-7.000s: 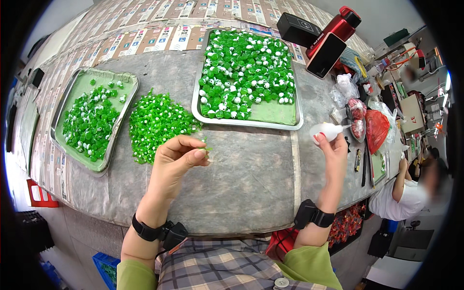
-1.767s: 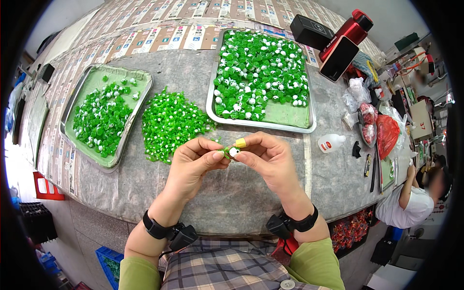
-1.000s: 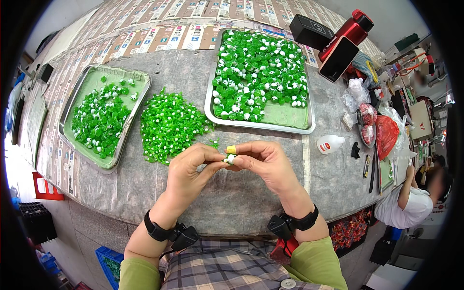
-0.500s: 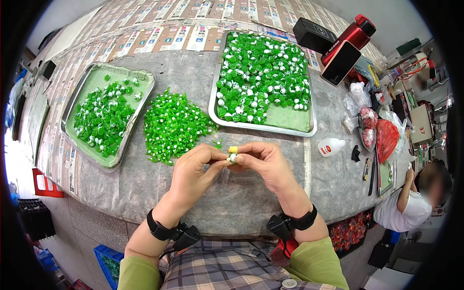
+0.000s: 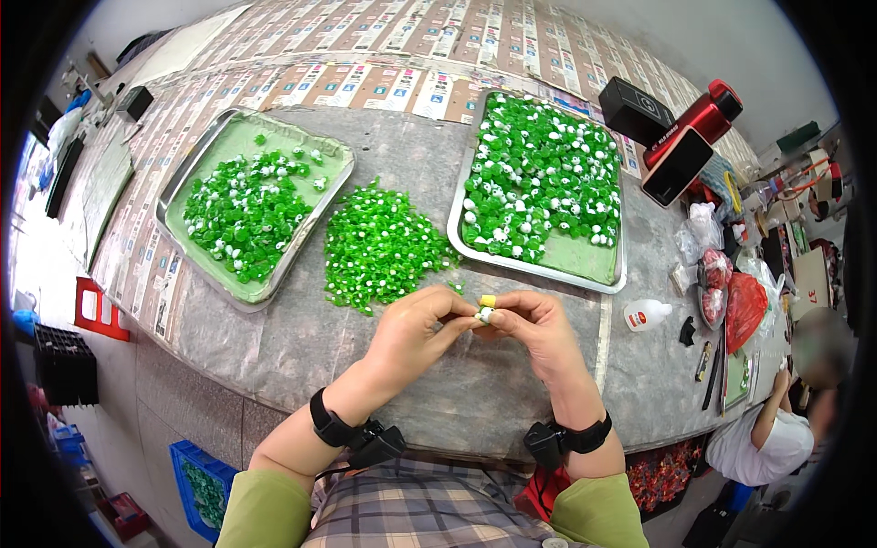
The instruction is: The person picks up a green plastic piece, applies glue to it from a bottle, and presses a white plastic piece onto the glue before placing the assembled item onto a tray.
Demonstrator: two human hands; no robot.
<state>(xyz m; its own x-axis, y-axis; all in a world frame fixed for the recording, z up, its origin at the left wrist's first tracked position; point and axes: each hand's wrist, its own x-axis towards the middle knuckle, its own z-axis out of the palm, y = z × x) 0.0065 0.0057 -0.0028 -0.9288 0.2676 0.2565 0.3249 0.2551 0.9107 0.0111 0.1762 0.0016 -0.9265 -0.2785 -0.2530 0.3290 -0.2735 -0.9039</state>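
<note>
My left hand (image 5: 413, 336) and my right hand (image 5: 541, 336) meet in front of me, both closed in a pinch. Between their fingertips is a small green-and-white plastic piece (image 5: 483, 313) with dark eye-like dots, partly covered by fingers. Yellow tape (image 5: 488, 300) wraps a fingertip of my right hand. Just beyond the hands lies a loose heap of small bright-green pieces with white spots (image 5: 379, 247). To its left, a metal tray (image 5: 164, 215) with a green lining holds green pieces with white balls; a larger, fuller tray (image 5: 548, 277) stands at the right.
A white squeeze bottle (image 5: 647, 314) lies on the grey-covered table (image 5: 402, 146). Behind the right tray are a black box (image 5: 635, 111), a phone (image 5: 677, 166) and a red flask (image 5: 699, 121). Plastic bags (image 5: 747, 310) crowd the right edge, with a person in white (image 5: 763, 443) beyond.
The view has shifted, so the table and trays appear further right and lower. Both hands keep the small piece pinched between them, with little change in their grip.
</note>
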